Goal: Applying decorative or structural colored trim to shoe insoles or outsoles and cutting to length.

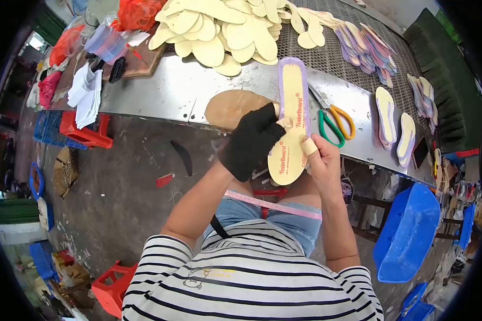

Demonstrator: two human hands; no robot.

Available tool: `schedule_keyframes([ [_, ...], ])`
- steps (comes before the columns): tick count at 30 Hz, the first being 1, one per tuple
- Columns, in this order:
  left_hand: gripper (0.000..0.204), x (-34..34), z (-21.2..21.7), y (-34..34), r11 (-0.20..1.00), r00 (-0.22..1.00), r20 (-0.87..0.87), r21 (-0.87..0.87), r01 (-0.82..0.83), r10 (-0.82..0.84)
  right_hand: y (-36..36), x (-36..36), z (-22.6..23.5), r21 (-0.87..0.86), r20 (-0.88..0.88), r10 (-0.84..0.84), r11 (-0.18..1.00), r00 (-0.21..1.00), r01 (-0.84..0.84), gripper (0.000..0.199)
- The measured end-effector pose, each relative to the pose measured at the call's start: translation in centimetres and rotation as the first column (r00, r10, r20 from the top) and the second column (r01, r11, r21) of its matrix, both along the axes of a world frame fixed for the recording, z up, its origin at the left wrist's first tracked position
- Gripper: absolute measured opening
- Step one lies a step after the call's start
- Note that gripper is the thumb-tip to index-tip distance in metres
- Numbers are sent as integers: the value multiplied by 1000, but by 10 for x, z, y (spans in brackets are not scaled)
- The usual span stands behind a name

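Note:
A pale yellow insole board [285, 155] with red print is held out over the bench edge. A lilac strip lines the rim of its far part, while the near, wider end shows bare yellow. My left hand [253, 140], in a black fingerless glove, grips the insole's left side, fingertips on its upper face. On the right side, my right hand [323, 159] pinches the edge, with a tan wrap on the thumb. Scissors [334, 123] with one green and one orange handle lie just right of the insole. A brown oval pad [231, 108] lies left of it.
Many yellow insole boards [227, 32] are piled at the back. Lilac-edged insoles [386, 117] lie in stacks to the right. A blue tub [408, 232] stands right of my legs, and a red stool [114, 289] at the lower left. A pink strip [276, 205] crosses my lap.

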State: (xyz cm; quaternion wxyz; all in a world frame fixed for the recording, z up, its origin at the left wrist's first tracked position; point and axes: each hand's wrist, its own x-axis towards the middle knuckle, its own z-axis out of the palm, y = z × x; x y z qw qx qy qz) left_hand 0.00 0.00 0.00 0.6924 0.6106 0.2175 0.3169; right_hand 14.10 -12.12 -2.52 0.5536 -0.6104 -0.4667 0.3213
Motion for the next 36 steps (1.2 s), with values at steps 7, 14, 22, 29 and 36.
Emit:
schedule_keyframes([
  [7,21,-5,-3,-2,994,995,-23,-53,95,-96,-1,-14,11,-85,-350,-84,995,933,58,26],
  [14,34,-5,-15,4,891,957,199,-364,272,-211,-8,-22,-15,-14,-518,-13,1000,855,7,28],
  [22,23,-6,-1,-16,895,954,52,-334,295,-295,-3,23,-18,-165,-345,-126,984,930,72,17],
  [29,24,-1,1,-24,965,956,-147,-106,240,-254,4,35,24,-15,-315,-86,996,945,86,17],
  [36,34,-9,-14,-7,916,857,-373,46,399,-355,-5,46,22,36,-174,-118,991,978,126,14],
])
